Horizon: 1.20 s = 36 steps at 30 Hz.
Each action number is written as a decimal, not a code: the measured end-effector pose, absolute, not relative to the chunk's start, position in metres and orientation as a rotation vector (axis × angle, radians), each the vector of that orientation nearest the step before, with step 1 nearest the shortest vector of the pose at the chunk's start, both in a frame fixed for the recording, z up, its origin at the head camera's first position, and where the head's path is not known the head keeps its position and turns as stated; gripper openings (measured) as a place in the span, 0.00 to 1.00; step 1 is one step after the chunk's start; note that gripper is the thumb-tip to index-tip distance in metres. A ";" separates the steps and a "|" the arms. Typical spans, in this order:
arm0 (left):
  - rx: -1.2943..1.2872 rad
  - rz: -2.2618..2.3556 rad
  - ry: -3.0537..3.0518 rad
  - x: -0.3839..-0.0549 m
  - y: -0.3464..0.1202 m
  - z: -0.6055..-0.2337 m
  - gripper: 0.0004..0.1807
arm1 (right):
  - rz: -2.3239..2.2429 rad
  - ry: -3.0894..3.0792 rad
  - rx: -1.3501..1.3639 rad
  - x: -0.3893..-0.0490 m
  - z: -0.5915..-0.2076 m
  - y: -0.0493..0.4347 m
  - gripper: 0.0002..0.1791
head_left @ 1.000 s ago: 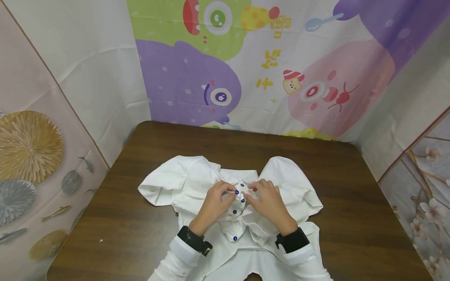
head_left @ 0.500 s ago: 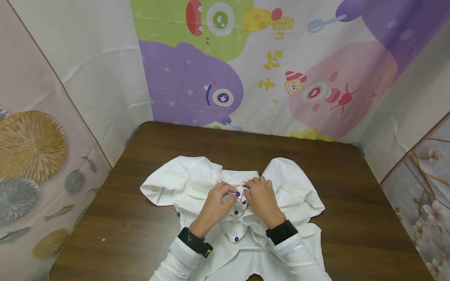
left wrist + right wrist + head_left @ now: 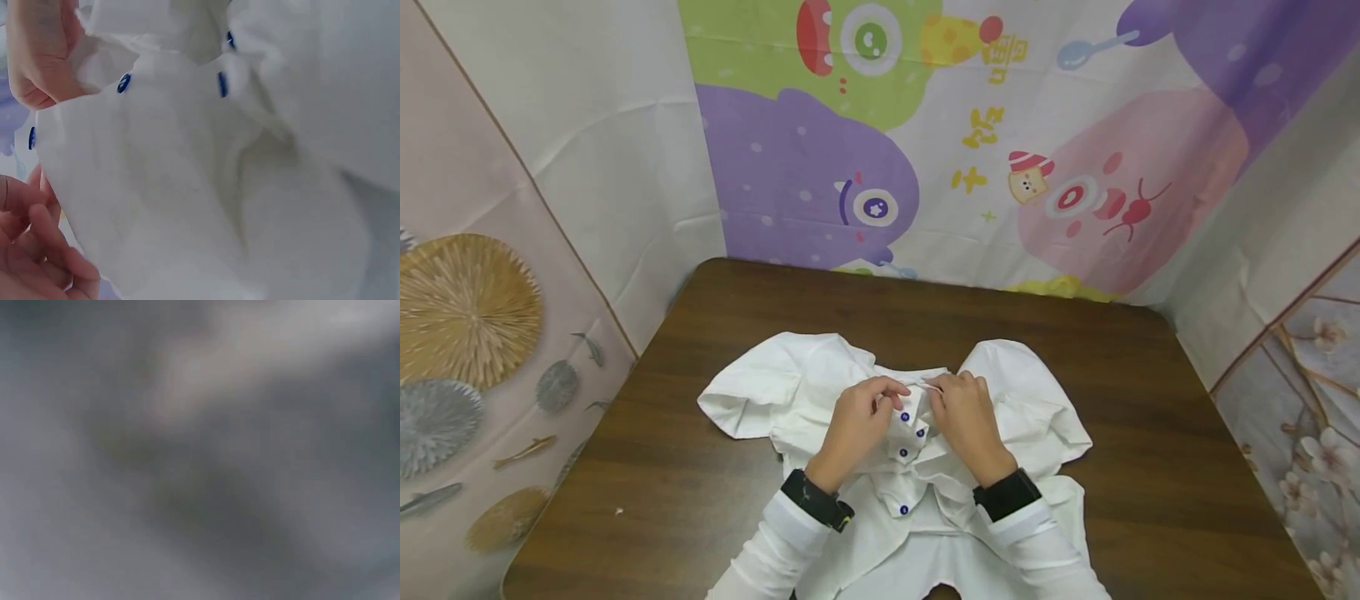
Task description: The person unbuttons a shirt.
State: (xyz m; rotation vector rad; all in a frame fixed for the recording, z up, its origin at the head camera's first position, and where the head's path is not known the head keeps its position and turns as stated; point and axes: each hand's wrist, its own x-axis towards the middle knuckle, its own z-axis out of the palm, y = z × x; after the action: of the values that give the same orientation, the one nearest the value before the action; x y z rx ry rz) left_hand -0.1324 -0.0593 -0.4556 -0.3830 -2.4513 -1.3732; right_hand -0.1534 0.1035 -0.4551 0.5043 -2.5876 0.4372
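A white short-sleeved shirt [image 3: 820, 383] lies spread with its collar end away from me. Dark blue buttons run down its front, such as a button [image 3: 904, 509] near the lower end. My right hand [image 3: 966, 417] pinches the cloth edge by the neckline. My left hand [image 3: 859, 421] hovers at the other side of the button strip, fingers loosely bent near the top button [image 3: 905, 417]. In the left wrist view the left hand's fingers [image 3: 44, 250] sit just beyond the cloth edge, and the right hand [image 3: 44, 56] grips cloth above. The right wrist view is only blur.
The shirt lies on a brown wooden table [image 3: 700, 500]. More white cloth [image 3: 917, 567] extends toward me at the table's front. A cartoon-printed curtain [image 3: 820, 167] hangs behind, with pale patterned sheets on both sides. A tiny white scrap [image 3: 619, 511] is at the left.
My right hand has moved up and left to the neckline edge. The left hand has let go of the cloth by the top button and shifted slightly upward.
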 end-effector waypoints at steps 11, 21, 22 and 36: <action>-0.441 -1.172 -2.486 -0.155 -0.050 -0.441 0.08 | 0.671 -2.518 0.452 -0.150 -0.441 0.102 0.05; -0.446 -1.163 -2.511 -0.155 -0.043 -0.432 0.11 | 0.966 -2.436 0.381 -0.143 -0.430 0.101 0.06; -0.447 -1.170 -2.516 -0.155 -0.043 -0.431 0.11 | 0.966 -2.430 0.381 -0.143 -0.430 0.102 0.06; -0.490 -1.180 -2.526 -0.154 -0.041 -0.434 0.06 | 0.958 -2.411 0.389 -0.142 -0.431 0.103 0.07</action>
State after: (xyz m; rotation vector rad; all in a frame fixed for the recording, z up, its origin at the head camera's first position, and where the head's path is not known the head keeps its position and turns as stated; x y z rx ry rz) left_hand -0.1538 -0.0412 -0.4336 -0.4898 -2.5259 -1.1796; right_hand -0.1419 0.1026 -0.4310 0.3889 -2.4113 0.9584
